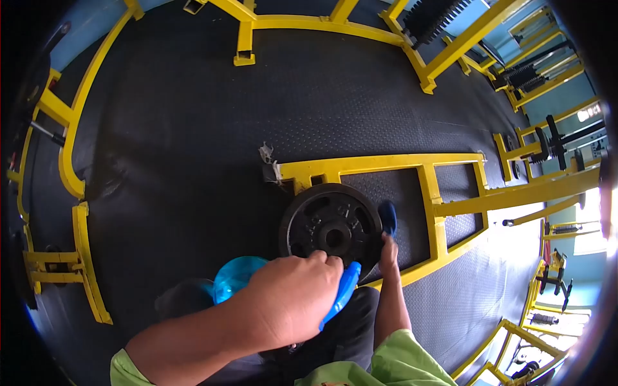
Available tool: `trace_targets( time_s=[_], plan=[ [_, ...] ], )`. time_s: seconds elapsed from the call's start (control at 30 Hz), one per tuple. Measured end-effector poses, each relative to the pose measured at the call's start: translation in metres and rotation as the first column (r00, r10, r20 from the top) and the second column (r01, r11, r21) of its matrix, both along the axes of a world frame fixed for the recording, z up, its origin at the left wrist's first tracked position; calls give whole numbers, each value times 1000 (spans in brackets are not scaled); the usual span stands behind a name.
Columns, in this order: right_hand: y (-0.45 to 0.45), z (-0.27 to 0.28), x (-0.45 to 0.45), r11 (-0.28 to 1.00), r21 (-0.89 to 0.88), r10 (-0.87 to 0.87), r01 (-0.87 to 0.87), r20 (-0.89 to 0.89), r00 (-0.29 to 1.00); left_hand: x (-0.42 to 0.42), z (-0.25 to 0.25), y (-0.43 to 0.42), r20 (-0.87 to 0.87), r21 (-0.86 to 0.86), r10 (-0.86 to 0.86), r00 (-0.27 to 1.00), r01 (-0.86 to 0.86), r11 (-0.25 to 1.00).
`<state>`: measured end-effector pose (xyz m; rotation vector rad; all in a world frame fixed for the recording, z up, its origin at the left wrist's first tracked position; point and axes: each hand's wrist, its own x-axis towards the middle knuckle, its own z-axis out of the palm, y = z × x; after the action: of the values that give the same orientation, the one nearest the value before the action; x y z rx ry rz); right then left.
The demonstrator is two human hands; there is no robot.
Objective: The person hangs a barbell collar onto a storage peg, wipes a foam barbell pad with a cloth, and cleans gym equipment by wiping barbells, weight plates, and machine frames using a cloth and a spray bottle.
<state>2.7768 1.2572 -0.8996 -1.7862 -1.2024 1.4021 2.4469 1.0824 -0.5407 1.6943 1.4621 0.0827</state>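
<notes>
A black round weight plate (301, 212) with a central hole and slots stands at the end of a yellow frame. My right hand (389, 254) grips its right edge, the fingers mostly hidden behind the rim. Just below the plate, my left hand (302, 289) is closed around what looks like a spray bottle. Its bright blue head (342, 297) shows on the right of the fist, near the plate's lower edge. The clear turquoise body (235, 278) appears left of the wrist; my hand covers the join between them. A dark blue rounded thing (387, 217), possibly a shoe tip, shows beyond the plate.
The low yellow frame (380, 163) runs rightward from the plate along the black textured floor (180, 128). More yellow gym frames stand at the left (82, 257), along the back (328, 26) and at the right, some with weight stacks. My dark-clad knees are below the plate.
</notes>
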Motion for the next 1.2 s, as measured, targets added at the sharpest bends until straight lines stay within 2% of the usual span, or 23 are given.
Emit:
trace_targets(
  time_s=[0.03,0.07,0.1,0.17,0.2,0.23,0.3,0.33,0.37,0.43,0.53,0.63,0.67,0.7,0.73,0.8,0.9,0.97,1.0,1.07,1.1,1.17,1.2],
  plan=[
    [19,8,-17,992,-125,-54,30,-188,981,1,1,-2,-6,-5,11,1000,-11,1000],
    [27,41,-48,989,-143,14,-36,-150,989,1,1,-4,1,-3,-2,1000,2,1000],
    [41,43,-64,988,-148,20,-43,-152,988,1,0,-5,11,0,-15,1000,14,1000],
    [59,47,-75,967,-119,247,-226,201,948,0,-4,-9,41,46,11,999,-13,999],
    [57,42,-73,962,-77,272,-262,332,903,0,-4,-9,27,53,21,999,-22,998],
    [53,40,-68,959,-75,282,-273,342,896,0,-3,-8,11,65,34,999,-35,997],
    [41,34,-57,927,99,298,-362,393,870,-1,-2,-5,20,73,43,999,-45,996],
    [31,30,-55,906,244,240,-347,381,893,-2,-3,-4,23,69,27,999,-29,997],
    [25,30,-47,907,238,243,-349,381,892,-2,-5,-3,25,63,28,999,-30,998],
    [9,37,-30,970,73,196,-232,330,923,-4,-9,3,39,91,1,999,-4,996],
    [-25,55,-1,982,21,177,-189,272,946,-5,-14,10,13,107,-10,1000,9,994],
    [-37,45,24,982,23,171,-187,311,935,-8,-15,17,19,69,-21,1000,20,997],
    [-31,36,26,978,140,110,-152,270,957,-9,-17,17,15,60,-25,1000,24,998],
    [-21,47,9,952,231,134,-200,272,953,-10,-18,16,38,52,-17,999,15,999],
    [-5,53,-3,927,192,246,-323,341,907,-10,-19,15,61,45,-11,998,8,999],
    [28,54,-46,870,286,304,-402,331,893,-14,-16,14,58,37,-19,998,17,999],
    [62,41,-72,876,159,404,-455,273,873,-19,-15,10,48,34,-19,999,18,999],
    [60,30,-68,843,239,336,-482,464,819,-20,-14,8,38,38,-9,999,7,999],
    [47,36,-51,860,212,353,-465,410,841,-19,-13,7,33,41,1,999,-2,999],
    [15,33,-11,939,121,258,-321,366,894,-23,0,10,34,54,-8,999,6,999],
    [-6,65,-17,974,-36,224,-224,311,924,-23,-2,8,64,79,-27,998,22,997],
    [-23,40,8,987,-67,160,-146,319,934,-8,-8,-8,-63,230,37,997,-22,973],
    [-20,31,2,986,-71,164,-149,311,936,-4,-11,-9,-61,252,64,996,-46,967]
  ],
)
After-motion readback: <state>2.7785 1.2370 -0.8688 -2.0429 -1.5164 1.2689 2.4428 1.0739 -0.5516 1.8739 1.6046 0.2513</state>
